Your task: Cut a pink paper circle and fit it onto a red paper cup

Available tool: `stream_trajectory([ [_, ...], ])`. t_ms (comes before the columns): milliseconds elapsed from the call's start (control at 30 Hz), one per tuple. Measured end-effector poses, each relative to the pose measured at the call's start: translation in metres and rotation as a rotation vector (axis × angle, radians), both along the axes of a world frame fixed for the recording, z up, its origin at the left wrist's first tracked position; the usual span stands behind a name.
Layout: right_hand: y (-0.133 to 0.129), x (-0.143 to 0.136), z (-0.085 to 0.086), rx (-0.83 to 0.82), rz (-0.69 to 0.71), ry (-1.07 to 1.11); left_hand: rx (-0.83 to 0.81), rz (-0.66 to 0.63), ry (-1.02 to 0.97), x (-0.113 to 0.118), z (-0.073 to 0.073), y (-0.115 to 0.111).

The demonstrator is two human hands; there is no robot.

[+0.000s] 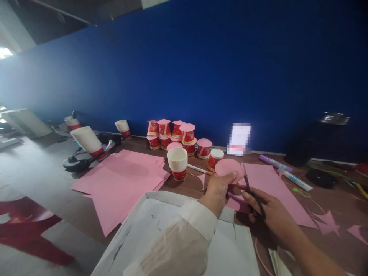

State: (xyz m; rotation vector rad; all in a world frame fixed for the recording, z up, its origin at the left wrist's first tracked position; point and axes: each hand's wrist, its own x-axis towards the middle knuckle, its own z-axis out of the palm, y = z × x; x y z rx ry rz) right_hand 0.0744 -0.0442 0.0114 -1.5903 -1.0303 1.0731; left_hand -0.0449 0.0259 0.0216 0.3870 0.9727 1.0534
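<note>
My left hand (217,191) pinches a round pink paper disc (229,168) by its lower edge, thumb on top. In my right hand (268,211) is a pair of dark-handled scissors (248,185), its blades pointing up along the disc's right edge. Just beyond the disc stands an upside-down red paper cup (215,159) with a white base. A pink paper sheet (267,184) lies under and to the right of my hands. Left of my left hand is a stack of white-and-red paper cups (177,163).
Red cups topped with pink discs (188,134) are piled against the blue partition (184,69). Pink sheets (123,180) lie left, a white box lid (161,203) in front. Markers (276,163), paper scraps (327,222) and a lit phone (238,140) are to the right.
</note>
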Motion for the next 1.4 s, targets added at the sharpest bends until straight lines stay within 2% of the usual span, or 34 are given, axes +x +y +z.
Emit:
stream_trajectory([
  [300,0.005,0.008,-0.003,-0.021,0.086,-0.018,0.035,0.056,0.02,0.004,-0.008,0.005],
  [567,0.003,0.005,-0.002,-0.037,0.078,-0.029,0.138,0.056,0.028,0.006,-0.018,0.005],
  [700,0.001,0.001,-0.001,0.011,0.009,-0.021,0.182,0.032,-0.013,0.008,-0.023,0.006],
  [800,0.002,0.003,-0.002,0.009,0.023,-0.069,0.2,0.004,-0.033,0.009,-0.022,0.006],
  [1000,0.004,0.009,-0.002,-0.004,0.053,-0.078,0.183,0.032,-0.05,0.01,-0.018,0.005],
  [1400,0.005,0.012,-0.005,-0.001,0.081,-0.151,0.169,-0.03,-0.026,0.007,-0.023,0.006],
])
